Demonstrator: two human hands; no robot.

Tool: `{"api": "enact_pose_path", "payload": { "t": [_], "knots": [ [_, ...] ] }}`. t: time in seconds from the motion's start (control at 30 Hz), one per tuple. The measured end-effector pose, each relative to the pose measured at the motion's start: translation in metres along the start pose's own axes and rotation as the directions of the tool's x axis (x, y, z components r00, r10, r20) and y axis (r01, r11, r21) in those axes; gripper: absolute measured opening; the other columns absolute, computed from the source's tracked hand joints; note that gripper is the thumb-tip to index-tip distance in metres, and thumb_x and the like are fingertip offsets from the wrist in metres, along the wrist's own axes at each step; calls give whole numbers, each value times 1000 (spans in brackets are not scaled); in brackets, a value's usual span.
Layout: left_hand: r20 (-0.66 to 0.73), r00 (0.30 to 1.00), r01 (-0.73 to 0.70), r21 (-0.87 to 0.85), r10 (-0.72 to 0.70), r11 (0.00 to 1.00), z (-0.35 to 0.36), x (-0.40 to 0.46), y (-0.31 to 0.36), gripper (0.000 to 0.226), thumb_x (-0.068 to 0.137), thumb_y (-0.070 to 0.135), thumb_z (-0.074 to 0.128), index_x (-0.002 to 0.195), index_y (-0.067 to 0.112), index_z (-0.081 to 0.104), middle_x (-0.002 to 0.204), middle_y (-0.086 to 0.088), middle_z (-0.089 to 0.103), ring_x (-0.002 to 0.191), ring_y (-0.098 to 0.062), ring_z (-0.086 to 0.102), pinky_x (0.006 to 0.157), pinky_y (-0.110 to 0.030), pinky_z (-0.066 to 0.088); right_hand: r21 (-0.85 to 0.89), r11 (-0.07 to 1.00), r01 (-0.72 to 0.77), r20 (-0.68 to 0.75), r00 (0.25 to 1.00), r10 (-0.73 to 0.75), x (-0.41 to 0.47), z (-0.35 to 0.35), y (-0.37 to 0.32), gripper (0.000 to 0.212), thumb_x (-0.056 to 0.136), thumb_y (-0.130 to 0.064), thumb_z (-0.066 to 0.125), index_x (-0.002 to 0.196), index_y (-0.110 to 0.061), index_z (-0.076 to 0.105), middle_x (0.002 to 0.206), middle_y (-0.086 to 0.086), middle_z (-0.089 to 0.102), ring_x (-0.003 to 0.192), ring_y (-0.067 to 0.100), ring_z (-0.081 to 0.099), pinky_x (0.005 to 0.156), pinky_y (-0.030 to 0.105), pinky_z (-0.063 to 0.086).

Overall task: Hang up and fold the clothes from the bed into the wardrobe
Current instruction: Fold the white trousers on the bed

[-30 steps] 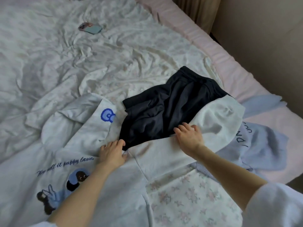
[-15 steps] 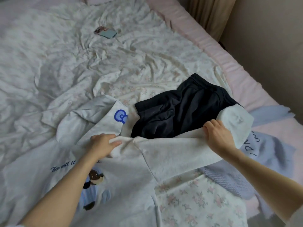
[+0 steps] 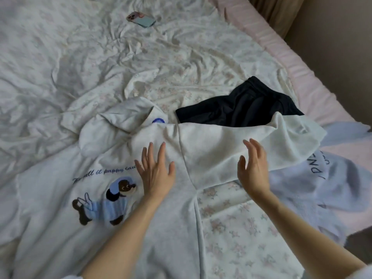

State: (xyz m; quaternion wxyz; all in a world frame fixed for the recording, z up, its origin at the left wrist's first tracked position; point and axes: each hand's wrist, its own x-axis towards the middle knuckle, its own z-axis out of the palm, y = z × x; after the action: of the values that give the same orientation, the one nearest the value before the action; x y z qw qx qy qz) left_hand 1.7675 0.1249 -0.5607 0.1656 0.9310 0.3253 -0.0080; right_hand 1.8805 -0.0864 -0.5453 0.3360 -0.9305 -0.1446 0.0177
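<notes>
In the head view, a white sweatshirt [image 3: 171,228] lies spread face-up on the bed [image 3: 80,57], its body running from the lower left toward the middle of the frame. Its hood [image 3: 120,121] is bunched at the top, with a small round blue mark just showing at the collar. Across the chest runs a line of dark blue cursive writing; only part of it reads, something like "…call it puppy l…", and the end is covered by the left hand. Below the writing is a cartoon print of a brown dog in a light blue striped top and blue cap.

The left hand [image 3: 156,174] lies flat on the chest of the sweatshirt, fingers straight and spread, gripping nothing. The right hand [image 3: 252,170] is open too, fingers straight and close together, palm turned inward, at the lower edge of the sweatshirt's sleeve [image 3: 241,143]; whether it touches the cloth I cannot tell. That sleeve stretches out to the right, and its upper edge lies over a dark navy garment [image 3: 241,107], which sits just behind it on the bedsheet.

To the right, partly under the sleeve's cuff, lies a pale blue garment [image 3: 326,184] with dark lettering; the letters "PN" can be made out, the rest is too small and tilted to read. A phone [image 3: 141,19] in a pink and pale blue case rests far up the bed, well apart from the clothes. The sheet is white with a faint pink floral pattern, and a pink mattress edge [image 3: 281,43] runs along the right side.
</notes>
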Motion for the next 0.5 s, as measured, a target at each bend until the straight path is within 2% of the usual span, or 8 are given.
{"api": "enact_pose_path", "payload": {
  "t": [0.07, 0.13, 0.17, 0.27, 0.37, 0.43, 0.5],
  "knots": [
    [14, 1000, 4, 1, -4, 1000, 9, -43, -10, 63, 86, 26, 61, 143, 18, 35, 152, -17, 24, 140, -37, 18, 108, -62, 14, 108, 994, -29, -8, 1000, 30, -47, 6, -5, 40, 85, 7, 53, 125, 5, 48, 125, 24, 48, 116, 37, 47, 98, 26, 34],
    [55, 998, 4, 12, -5, 1000, 17, -93, -23, 65, 78, 20, 72, 137, 13, 46, 144, -23, 36, 133, -44, 32, 102, -66, 24, 155, 987, -49, 56, 998, 41, -102, 12, -9, 37, 84, 8, 54, 121, 7, 50, 115, 24, 52, 106, 37, 53, 91, 33, 44],
    [67, 998, -2, 19, 1, 1000, 20, -113, -29, 66, 73, 19, 76, 133, 10, 50, 140, -25, 41, 128, -46, 39, 97, -68, 29, 171, 983, -68, 110, 993, 50, -126, 15, -10, 36, 84, 7, 55, 120, 7, 51, 110, 23, 54, 100, 36, 55, 85, 37, 47],
    [105, 994, -43, 52, 37, 998, 27, -177, -55, 69, 63, 17, 83, 126, 7, 57, 132, -27, 48, 121, -48, 46, 91, -70, 34, 114, 975, -190, 334, 932, 143, -206, 22, -8, 34, 90, -6, 54, 123, 0, 51, 107, 13, 56, 98, 27, 56, 79, 29, 44],
    [140, 988, -83, 73, 72, 994, 28, -231, -85, 70, 69, 21, 78, 133, 12, 51, 143, -23, 38, 132, -44, 33, 100, -67, 25, -30, 940, -339, 514, 802, 305, -272, 33, -1, 38, 93, -28, 50, 126, -9, 47, 114, 4, 55, 103, 20, 54, 80, 27, 43],
    [232, 972, -56, 88, 34, 995, 28, -257, -102, 69, 83, 32, 64, 144, 22, 33, 155, -13, 16, 143, -34, 12, 110, -60, 12, -123, 889, -441, 605, 677, 420, -297, 41, 0, 37, 89, -37, 53, 116, -13, 47, 106, 2, 56, 92, 19, 54, 69, 28, 42],
    [305, 952, -53, 135, 9, 989, 31, -290, -132, 69, 88, 42, 51, 148, 29, 18, 157, -5, 1, 144, -26, -1, 113, -55, 6, -178, 824, -538, 668, 549, 502, -330, 51, -5, 33, 85, -39, 56, 104, -17, 41, 96, 1, 53, 78, 18, 52, 56, 28, 38]
  ]
}}
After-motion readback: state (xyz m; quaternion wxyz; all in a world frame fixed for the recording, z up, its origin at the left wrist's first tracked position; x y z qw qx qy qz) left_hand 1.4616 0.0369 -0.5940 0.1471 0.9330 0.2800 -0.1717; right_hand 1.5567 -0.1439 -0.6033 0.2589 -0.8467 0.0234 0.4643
